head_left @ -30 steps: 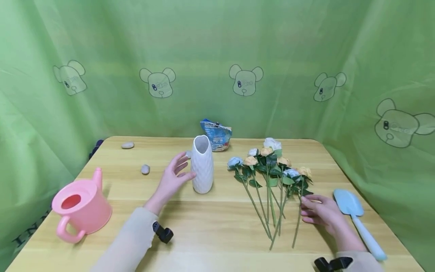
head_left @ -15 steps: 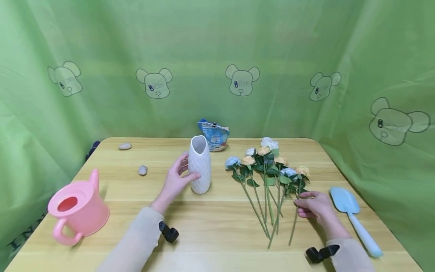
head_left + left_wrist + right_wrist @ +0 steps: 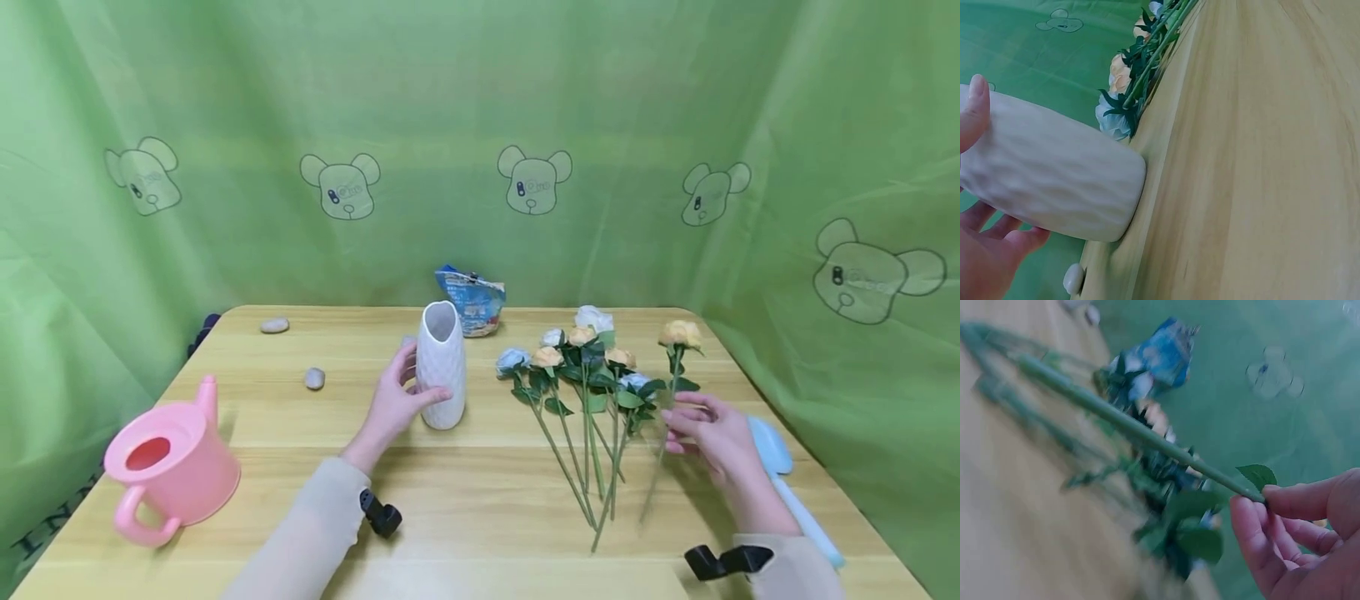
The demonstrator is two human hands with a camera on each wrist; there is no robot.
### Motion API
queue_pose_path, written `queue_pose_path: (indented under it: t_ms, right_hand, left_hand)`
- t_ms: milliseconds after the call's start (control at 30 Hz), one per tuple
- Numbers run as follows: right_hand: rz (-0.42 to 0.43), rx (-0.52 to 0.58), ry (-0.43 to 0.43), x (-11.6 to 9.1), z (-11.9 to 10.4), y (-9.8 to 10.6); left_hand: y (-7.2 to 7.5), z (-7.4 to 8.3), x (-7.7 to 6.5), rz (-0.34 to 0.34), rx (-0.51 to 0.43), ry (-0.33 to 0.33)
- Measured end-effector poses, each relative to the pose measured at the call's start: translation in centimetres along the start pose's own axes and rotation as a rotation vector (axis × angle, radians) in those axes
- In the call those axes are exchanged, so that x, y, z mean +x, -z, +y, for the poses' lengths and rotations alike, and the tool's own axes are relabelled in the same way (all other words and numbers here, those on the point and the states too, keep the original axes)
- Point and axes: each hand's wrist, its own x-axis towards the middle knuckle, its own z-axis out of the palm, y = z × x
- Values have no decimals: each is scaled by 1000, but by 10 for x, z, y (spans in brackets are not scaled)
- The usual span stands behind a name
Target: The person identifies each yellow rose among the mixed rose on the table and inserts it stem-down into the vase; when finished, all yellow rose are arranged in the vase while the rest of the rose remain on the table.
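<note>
The head view shows the whole table (image 3: pixel 510 467), and in it the white vase (image 3: pixel 442 375) stands upright with its notched mouth open to the camera. The left wrist view cuts this mouth off, but it shows the base of the vase resting on the wood and a pale stone (image 3: pixel 1074 279) near it. Only the head view gives the orange rose (image 3: pixel 680 335) clearly, with its bloom above the right hand (image 3: pixel 712 437); the right wrist view shows instead, from close, how the green stem (image 3: pixel 1147 434) enters between the fingertips, and a leaf (image 3: pixel 1257 475) just beside them.

The left hand (image 3: pixel 393 400) grips the vase: the thumb lies across the near side, and the other fingers are on the opposite side, so the vase is between them. The right hand pinches the stem between thumb and fingers; the stem's lower part hangs below the hand, and I cannot tell if its end touches the table. The other flowers (image 3: pixel 592 375) lie in a loose bunch between the vase and the right hand. Beside the right hand, partly behind its wrist, is the light blue shovel (image 3: pixel 768 446).
</note>
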Motion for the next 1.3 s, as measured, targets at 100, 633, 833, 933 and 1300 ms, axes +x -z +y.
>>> queue_pose_path:
  t_ms: [100, 633, 833, 933, 1300]
  right_hand:
    - [8, -6, 74, -2, -17, -18]
    - [-74, 10, 354, 13, -92, -124]
    - [-94, -13, 448, 19, -113, -155]
    - [-87, -1, 481, 21, -127, -170]
    - [-69, 184, 736, 26, -186, -231]
  left_hand:
    - [-2, -1, -1, 16, 11, -14]
    - [-9, -9, -1, 38, 68, -38]
    - [-12, -10, -2, 24, 56, -19]
    - [-14, -10, -3, 39, 58, -34]
    - [-13, 15, -13, 25, 56, -25]
